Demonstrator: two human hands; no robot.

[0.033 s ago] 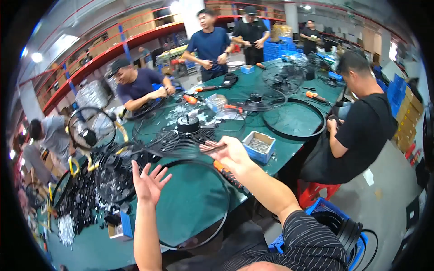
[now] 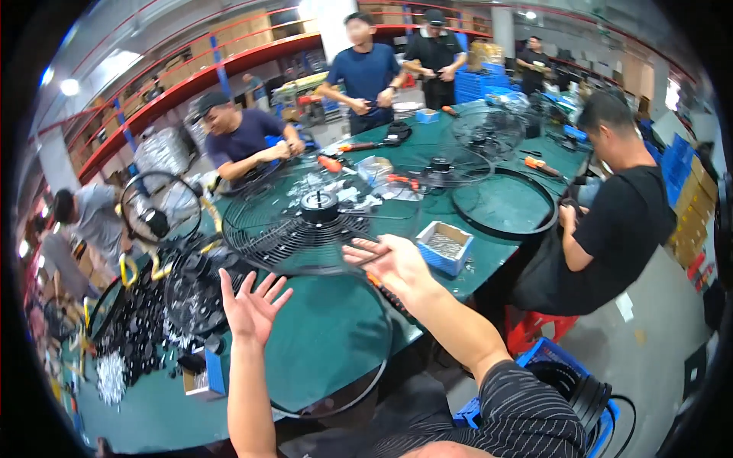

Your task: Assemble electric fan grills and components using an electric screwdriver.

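My left hand (image 2: 256, 309) is raised over the table's near side, palm up, fingers spread and holding nothing. My right hand (image 2: 393, 266) is at the near right edge of a round black wire fan grille (image 2: 267, 229), its thumb and fingers about the rim. A black motor (image 2: 319, 204) sits in the grille's middle. Below both hands a large thin black ring (image 2: 388, 336) lies on the green table (image 2: 321, 320). An orange-and-black power screwdriver (image 2: 393, 298) is partly hidden under my right forearm.
A blue-and-white box of small metal parts (image 2: 445, 246) stands right of my right hand. Black parts (image 2: 141, 328) are heaped at left beside a small box (image 2: 205, 378). Another black ring (image 2: 504, 202) lies farther right. A seated co-worker (image 2: 611, 206) is at right; others stand beyond the table.
The fan grille looks tilted more toward me. My left hand remains spread; my right hand stays at the grille's rim. The whole view has shifted slightly.
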